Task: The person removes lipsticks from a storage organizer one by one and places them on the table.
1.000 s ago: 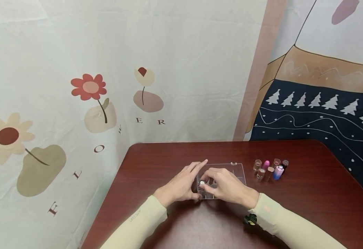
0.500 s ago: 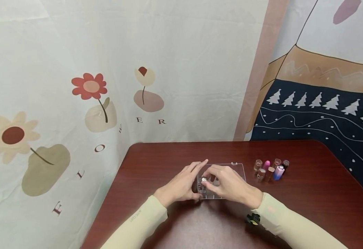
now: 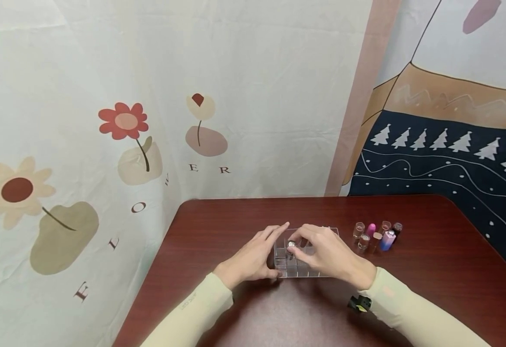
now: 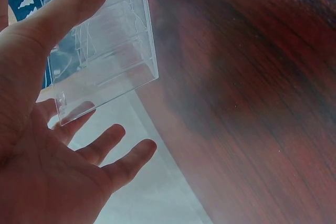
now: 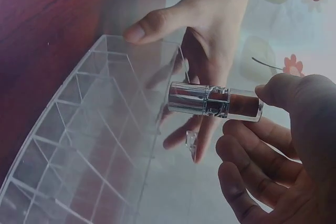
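Observation:
A clear divided organizer box (image 3: 309, 276) sits on the table. My left hand (image 3: 253, 255) holds its left end, the thumb at the near side and the fingers reaching to the far side. In the left wrist view the thumb lies along the clear wall (image 4: 121, 87) and the lower fingers are spread apart. My right hand (image 3: 326, 253) pinches a lipstick (image 5: 215, 100) by its clear end, between thumb and forefinger. The lipstick's silver end points toward the box, over its left part. The other right fingers bend loosely below it.
Right of the box stands a group of several lipsticks, among them a clear tube (image 3: 359, 231), a bright pink one (image 3: 371, 229) and a pink-and-blue one (image 3: 388, 240). The dark red table (image 3: 218, 217) meets a printed cloth wall (image 3: 261, 144) behind.
My right hand has moved right and slightly away with the lipstick, uncovering compartments at the box's near left. The left hand stays in place on the box.

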Available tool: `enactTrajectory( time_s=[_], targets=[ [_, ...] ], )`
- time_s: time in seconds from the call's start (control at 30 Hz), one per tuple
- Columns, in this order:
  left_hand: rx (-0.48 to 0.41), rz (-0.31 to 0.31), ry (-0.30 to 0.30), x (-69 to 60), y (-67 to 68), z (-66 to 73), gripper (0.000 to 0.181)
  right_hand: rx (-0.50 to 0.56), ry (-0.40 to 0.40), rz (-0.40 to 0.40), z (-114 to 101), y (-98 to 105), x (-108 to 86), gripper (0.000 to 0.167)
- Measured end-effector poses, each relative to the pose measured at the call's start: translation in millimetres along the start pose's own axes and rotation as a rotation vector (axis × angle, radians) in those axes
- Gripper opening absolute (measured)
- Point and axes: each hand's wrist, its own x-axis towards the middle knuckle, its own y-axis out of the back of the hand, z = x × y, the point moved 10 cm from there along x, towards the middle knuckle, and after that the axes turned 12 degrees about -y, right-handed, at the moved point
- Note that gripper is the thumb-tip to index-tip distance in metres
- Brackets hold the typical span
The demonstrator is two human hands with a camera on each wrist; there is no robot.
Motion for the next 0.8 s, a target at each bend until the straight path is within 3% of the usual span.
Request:
enactTrajectory(
  time_s=[0.8],
  targets=[
    [0.006, 0.0, -0.019, 0.5, 1.4, 3.0, 0.136, -0.029, -0.05, 0.051, 16.6, 36.7, -4.2, 0.019]
  ],
)
